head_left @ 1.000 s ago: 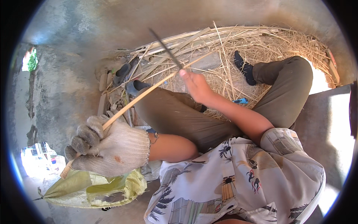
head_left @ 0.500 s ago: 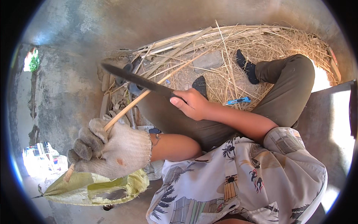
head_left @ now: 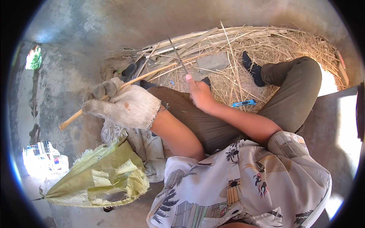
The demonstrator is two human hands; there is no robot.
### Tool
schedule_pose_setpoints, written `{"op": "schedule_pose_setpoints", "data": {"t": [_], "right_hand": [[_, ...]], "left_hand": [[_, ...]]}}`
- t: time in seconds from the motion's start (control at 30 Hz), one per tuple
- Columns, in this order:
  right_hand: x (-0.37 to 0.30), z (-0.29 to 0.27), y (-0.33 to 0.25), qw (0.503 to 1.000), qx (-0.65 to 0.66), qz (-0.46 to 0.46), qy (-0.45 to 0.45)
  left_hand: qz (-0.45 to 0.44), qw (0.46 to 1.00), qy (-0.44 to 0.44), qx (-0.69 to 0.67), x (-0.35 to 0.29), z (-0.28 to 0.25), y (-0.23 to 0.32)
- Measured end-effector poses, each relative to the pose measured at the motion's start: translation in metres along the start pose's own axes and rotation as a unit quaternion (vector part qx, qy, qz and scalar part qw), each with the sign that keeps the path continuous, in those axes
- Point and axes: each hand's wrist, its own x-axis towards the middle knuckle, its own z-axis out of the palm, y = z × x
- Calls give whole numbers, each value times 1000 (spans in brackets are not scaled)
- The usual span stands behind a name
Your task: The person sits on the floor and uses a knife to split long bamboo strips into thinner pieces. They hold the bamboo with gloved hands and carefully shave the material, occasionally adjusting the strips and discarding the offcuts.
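Observation:
My left hand (head_left: 123, 108), in a soiled white knit glove, is closed round a long, thin bamboo stick (head_left: 146, 77). One end of the stick pokes out below the glove at the left; the other slants away to the right over the straw. Bare, my right hand (head_left: 201, 95) grips a long-bladed knife (head_left: 177, 56), its handle mostly hidden by the fingers. The blade is seen nearly edge-on and points up and away. It crosses the stick's far part in the picture; whether they touch I cannot tell.
Straw-like shavings (head_left: 273, 45) and long bamboo strips (head_left: 182, 40) cover the floor ahead, around a grey block (head_left: 213, 62). A blue box cutter (head_left: 244, 103) lies by my leg. At the left rests a yellow-green woven sack (head_left: 110, 171); dark footwear (head_left: 129, 71) sits near the wall.
My left hand has moved up and forward with the stick, which now slopes less. The knife has swung from pointing left, broad side showing, to pointing away nearly edge-on.

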Motion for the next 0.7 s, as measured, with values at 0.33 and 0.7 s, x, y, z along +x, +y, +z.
{"op": "schedule_pose_setpoints", "data": {"t": [0.33,0.7], "right_hand": [[25,-2,27,999,-28,-25,19],[10,-21,-20,985,-167,18,-40]], "left_hand": [[-21,995,-61,-74,18,-13,-5],[-48,983,-112,-137,34,-18,-3]]}}
